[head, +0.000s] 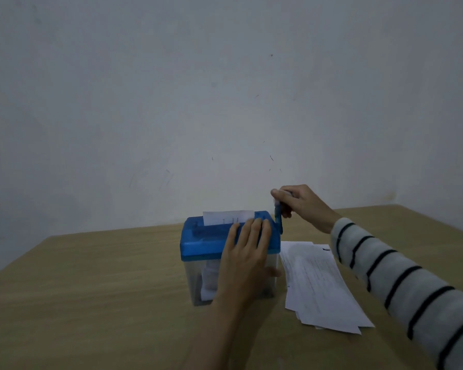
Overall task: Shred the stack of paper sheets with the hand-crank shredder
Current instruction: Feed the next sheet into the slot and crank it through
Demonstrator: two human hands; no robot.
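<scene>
Left hand [247, 252] flat, fingers straight, pressing shredder [211, 244] lid. Sheet [227, 217] upright in slot beyond fingertips. Right hand [296, 200] clamped on crank [278, 214]. Stack [321, 284] on bench [91, 289], below right forearm.

- Bare wooden surface [91, 289] fills the lower left of the frame, open for a hand to pass.
- The shredder [219, 244] stands at centre, blocking the middle.
- The stack of paper sheets [321, 287] lies just right of it.
- A wall [171, 102] closes off the far edge.
</scene>
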